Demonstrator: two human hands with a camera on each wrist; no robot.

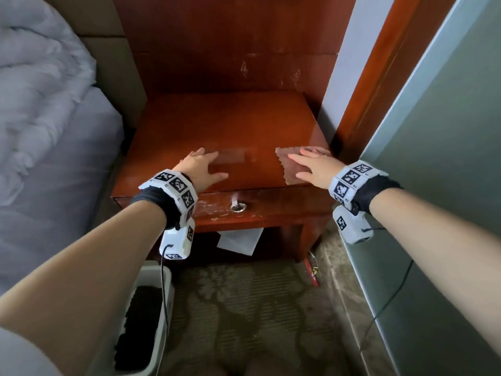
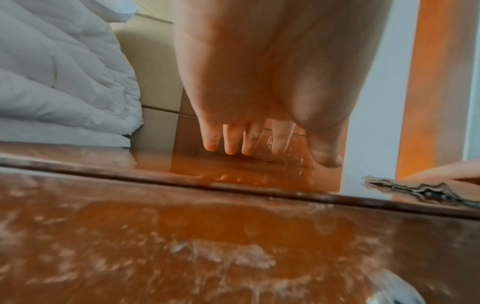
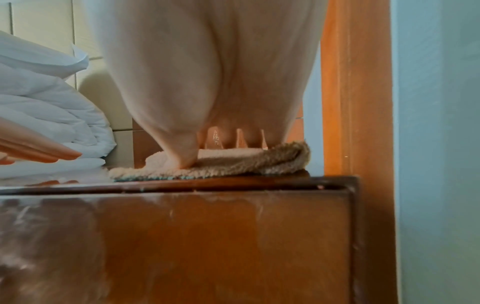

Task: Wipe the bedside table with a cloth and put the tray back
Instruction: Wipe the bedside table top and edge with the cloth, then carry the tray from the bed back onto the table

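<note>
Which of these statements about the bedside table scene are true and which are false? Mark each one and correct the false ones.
1. The right hand lies flat on the cloth. True.
2. The cloth sits at the table's left front corner. False: it is at the right front corner of the bedside table, next to the wall.
3. The left hand grips the cloth. False: it is open over bare wood, apart from the cloth.
4. A tray stands on the tabletop. False: no tray shows in any view.
5. The bed is to the left of the table. True.
</note>
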